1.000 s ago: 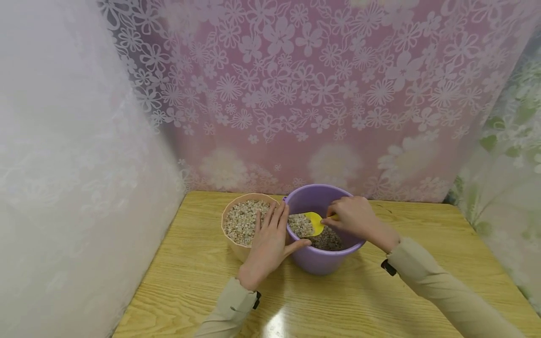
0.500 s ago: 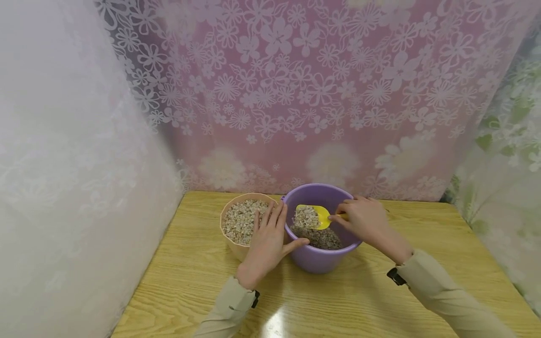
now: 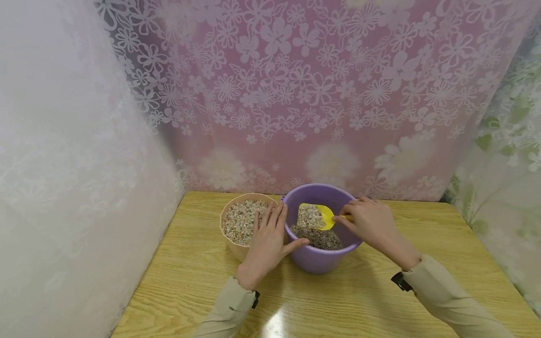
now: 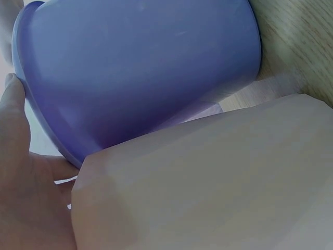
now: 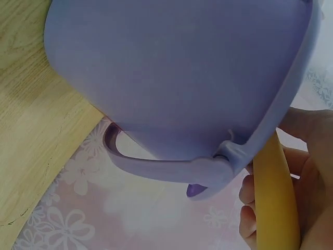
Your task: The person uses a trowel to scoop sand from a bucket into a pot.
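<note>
Yellow plastic forms the broad, square-ended scoop (image 3: 328, 219) held inside the mouth of a deep, round purple plastic bucket (image 3: 319, 263). Its blade points toward the left side of the bucket and carries a heap of small pale gravel (image 3: 310, 217). Beneath it, a darker layer of gravel (image 3: 319, 238) covers the part of the bucket floor that shows. From the head view, the blade looks raised above this layer.

The right hand (image 3: 372, 223) reaches over the bucket's right rim, fingers curled round the scoop's handle and pinching it near the blade. The right wrist view also shows a curved purple plastic bail handle (image 5: 156, 169) hinged at the bucket's rim and hanging outside its wall.

The left hand (image 3: 266, 241) lies with fingers straight and thumb spread wide. Its fingers extend over the near right edge of a round peach-coloured tub (image 3: 238, 249) with a faceted rim, while its thumb rests on the bucket's rim. This tub is filled nearly to the brim with pale, mixed gravel (image 3: 243, 223). It stands just beside the bucket, on the left; whether their rims touch under the hand, I cannot tell.

Both containers stand upright on a yellowish wood-grain table (image 3: 190, 281). Behind it hangs a pink sheet (image 3: 270, 94) printed with white flowers. Khaki sleeves (image 3: 448, 295) cover both forearms.
</note>
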`<state>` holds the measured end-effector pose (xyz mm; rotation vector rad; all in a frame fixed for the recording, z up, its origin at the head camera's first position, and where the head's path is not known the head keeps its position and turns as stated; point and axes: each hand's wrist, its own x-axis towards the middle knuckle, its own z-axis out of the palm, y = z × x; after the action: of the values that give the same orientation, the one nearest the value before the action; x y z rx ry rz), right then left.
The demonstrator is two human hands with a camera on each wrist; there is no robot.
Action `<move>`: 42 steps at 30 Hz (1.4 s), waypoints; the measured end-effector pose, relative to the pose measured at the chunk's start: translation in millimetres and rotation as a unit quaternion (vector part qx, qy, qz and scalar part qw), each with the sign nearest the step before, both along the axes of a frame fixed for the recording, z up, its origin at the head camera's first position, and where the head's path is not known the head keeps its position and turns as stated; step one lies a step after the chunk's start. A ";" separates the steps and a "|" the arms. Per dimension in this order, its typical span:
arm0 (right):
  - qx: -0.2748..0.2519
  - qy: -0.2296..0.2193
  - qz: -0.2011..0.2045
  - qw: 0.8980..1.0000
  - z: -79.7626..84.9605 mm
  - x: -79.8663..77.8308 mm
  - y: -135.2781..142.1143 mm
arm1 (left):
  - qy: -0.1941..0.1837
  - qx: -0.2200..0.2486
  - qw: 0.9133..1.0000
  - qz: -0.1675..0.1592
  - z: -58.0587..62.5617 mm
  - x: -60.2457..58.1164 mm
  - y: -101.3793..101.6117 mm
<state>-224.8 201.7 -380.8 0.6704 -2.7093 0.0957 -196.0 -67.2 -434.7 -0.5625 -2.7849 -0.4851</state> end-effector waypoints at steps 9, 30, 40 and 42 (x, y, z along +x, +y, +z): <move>-0.008 0.001 -0.005 1.000 2.4 6.9 1.9 | 0.012 0.006 1.000 0.001 -0.3 1.4 -0.4; -0.001 0.012 -0.001 1.000 2.7 9.8 3.8 | 0.013 0.006 1.000 -0.002 1.4 2.0 -0.4; -0.013 -0.009 -0.006 1.000 9.0 8.9 0.0 | 0.020 -0.008 1.000 -0.004 3.1 0.6 -1.1; -0.016 -0.011 -0.007 1.000 11.5 7.9 -1.8 | 0.009 -0.009 1.000 -0.005 3.3 0.4 -2.4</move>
<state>-216.9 199.9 -369.2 0.6456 -2.7275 0.1430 -195.6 -69.6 -431.4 -0.5830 -2.7727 -0.4546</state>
